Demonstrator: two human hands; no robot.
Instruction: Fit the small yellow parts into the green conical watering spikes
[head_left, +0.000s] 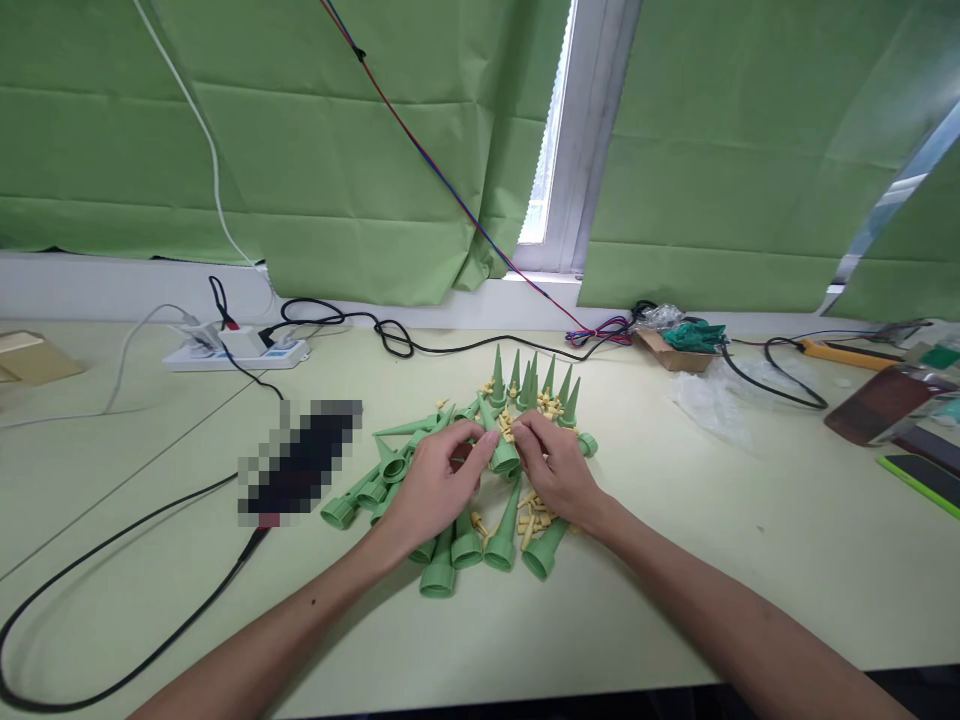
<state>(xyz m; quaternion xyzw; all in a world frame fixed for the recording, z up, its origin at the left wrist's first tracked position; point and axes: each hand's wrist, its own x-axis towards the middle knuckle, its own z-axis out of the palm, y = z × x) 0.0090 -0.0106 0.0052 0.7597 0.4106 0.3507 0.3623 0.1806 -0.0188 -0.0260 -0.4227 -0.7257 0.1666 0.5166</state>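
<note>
My left hand point(442, 475) is closed on a green cone point(504, 457), whose wide end points down toward me. Beside it, my right hand point(551, 462) has its fingers pressed together at the small yellow pieces; whatever is between its fingertips is hidden. Several green cones point(437, 578) lie around and below both hands with their open ends toward me. More cones point(498, 378) stand upright behind the hands, points up. Small yellow pieces point(529, 522) lie in piles between the cones, partly covered by my right hand.
A pixelated dark device point(304, 460) with a black cable lies left of the cones. Farther back are a power strip point(236, 355) and black cables. On the right are a small cardboard box point(675, 350), plastic bags point(712, 405), a dark bottle point(874, 405) and a green-edged phone point(926, 480).
</note>
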